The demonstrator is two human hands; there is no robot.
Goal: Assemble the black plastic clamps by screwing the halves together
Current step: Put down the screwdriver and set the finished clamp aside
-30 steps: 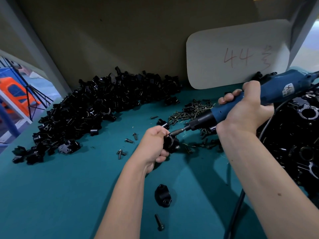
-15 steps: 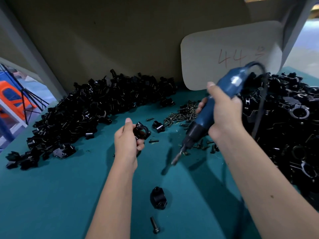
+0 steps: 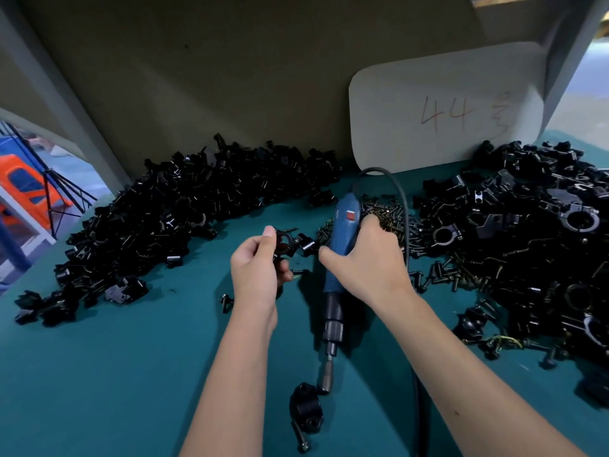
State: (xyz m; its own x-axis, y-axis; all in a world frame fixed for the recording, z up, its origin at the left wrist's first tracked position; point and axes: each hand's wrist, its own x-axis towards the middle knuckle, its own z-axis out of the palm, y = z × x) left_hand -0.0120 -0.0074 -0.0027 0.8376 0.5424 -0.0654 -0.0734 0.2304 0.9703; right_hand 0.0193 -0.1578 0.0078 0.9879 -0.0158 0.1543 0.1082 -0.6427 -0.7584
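The teal counter (image 3: 99, 374) is carrying two big heaps of black parts, the left pile (image 3: 184, 212) sprawling along the back panel and the right pile (image 3: 527, 258) crowding in under the white card (image 3: 445, 103) marked in red. Between them the right hand (image 3: 365, 268) is wrapping around the blue electric screwdriver (image 3: 339, 245), which is pointing down toward the person with its bit almost touching a loose clamp half (image 3: 304, 412) lying beside a bolt (image 3: 301, 440). The left hand (image 3: 260, 272) is pinching an assembled-looking clamp (image 3: 283, 244) up off the counter, thumb and fingers curling round it; whether its screws are fully seated I cannot tell. The scatter of screws (image 3: 385, 216) is sitting just behind the right hand. The risk, as I am judging it, is the screwdriver's cable (image 3: 403, 225) dragging through those screws and sweeping them into the right pile, or the lowered bit knocking the loose half and bolt away. Stray bolts (image 3: 225, 300) near the left wrist are also lying where a forearm could brush them.
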